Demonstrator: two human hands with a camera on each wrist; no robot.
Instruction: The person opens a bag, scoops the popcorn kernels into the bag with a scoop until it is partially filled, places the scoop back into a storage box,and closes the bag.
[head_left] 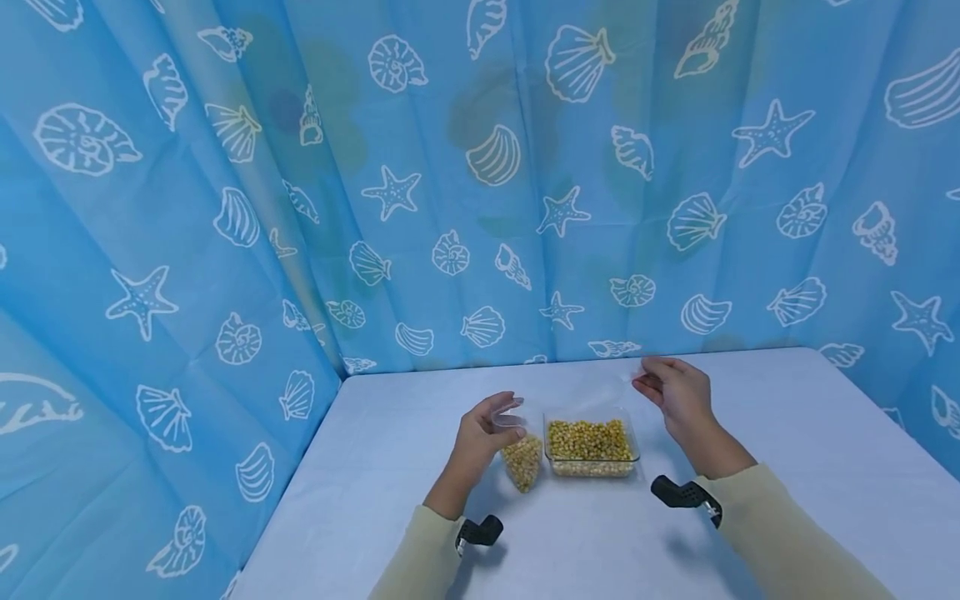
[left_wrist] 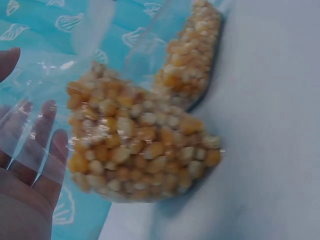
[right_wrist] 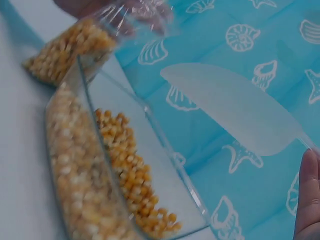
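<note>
My left hand (head_left: 480,433) holds a clear plastic bag (left_wrist: 142,145) by its upper part, with fingers showing through the film in the left wrist view. Corn kernels fill the bag's lower end, which hangs to a corner beside the container. A clear rectangular container (head_left: 591,467) stands on the table just right of the bag, with yellow corn kernels (right_wrist: 125,165) inside. Over to the right, my right hand (head_left: 678,400) pinches the thin handle of a translucent scoop (right_wrist: 235,110). The scoop's bowl is raised above the container's far side, and no kernels show in it.
A white-covered table (head_left: 360,467) lies under everything. Behind it and along the left hangs a blue curtain (head_left: 450,308) printed with white shells and starfish. Black camera mounts (head_left: 678,492) sit on both wrists, over pale sleeves.
</note>
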